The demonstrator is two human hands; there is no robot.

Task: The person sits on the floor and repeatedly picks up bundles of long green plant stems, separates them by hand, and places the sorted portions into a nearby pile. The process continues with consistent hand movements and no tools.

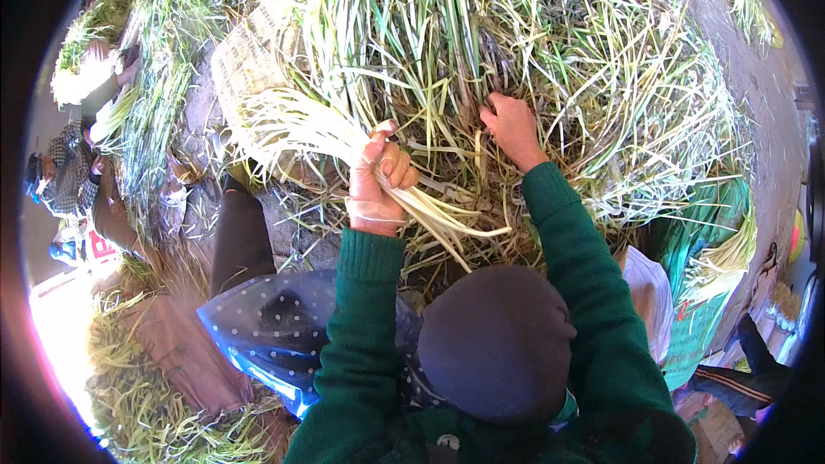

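My left hand (380, 174) is closed around a bunch of pale, chive-like stalks (303, 125). Thin yellow-white leaves fan out to the left, and the thicker white ends (451, 214) stick out at lower right. A pale band (375, 209) circles that wrist. My right hand (514, 127) reaches into a large heap of long green and straw-coloured leaves (619, 84). Its thumb and finger are bent close together at the tips, but leaves and shadow hide whether anything is between them. Longer green leaves (399, 13) lie side by side just beyond both hands.
A printed sack (254, 55) lies under the heap's left side. At right, more pale stalks (718, 267) rest on a green sack (699, 328). A polka-dotted apron (277, 322) covers my lap. Another person in a checked sleeve (67, 167) is at far left, beside more leaves (161, 77).
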